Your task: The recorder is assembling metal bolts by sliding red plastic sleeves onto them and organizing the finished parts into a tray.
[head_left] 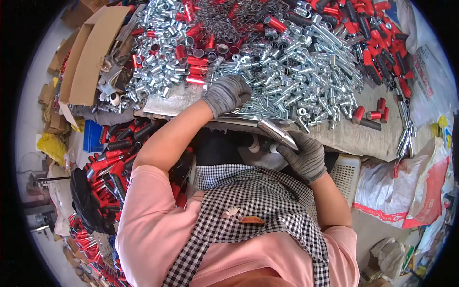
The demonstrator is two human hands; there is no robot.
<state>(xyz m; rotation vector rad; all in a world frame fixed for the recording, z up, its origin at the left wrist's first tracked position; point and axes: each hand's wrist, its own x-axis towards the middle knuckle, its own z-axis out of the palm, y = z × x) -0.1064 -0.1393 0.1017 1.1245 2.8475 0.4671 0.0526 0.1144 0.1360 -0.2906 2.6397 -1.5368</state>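
Observation:
In a striped grey glove, my left hand [226,95] rests at the near edge of the metal pile with its fingers curled in. What they hold, if anything, is hidden. Below and to the right, my right hand [306,159], gloved alike, grips a shiny metal tubular piece [278,134] at its lower end. That piece slants up to the left, in front of the table edge. Thin silvery pins [267,106] lie just right of my left hand, beside a heap of silvery sleeves and fittings [306,76].
Wire springs [224,19] and red tubes [197,69] top the pile. Black-and-red handles [377,52] lie far right; more handled tools [112,165] are heaped lower left. A cardboard box [83,71], a blue bin [92,136], a white basket [345,174] and a white-and-red sack [397,191] stand around.

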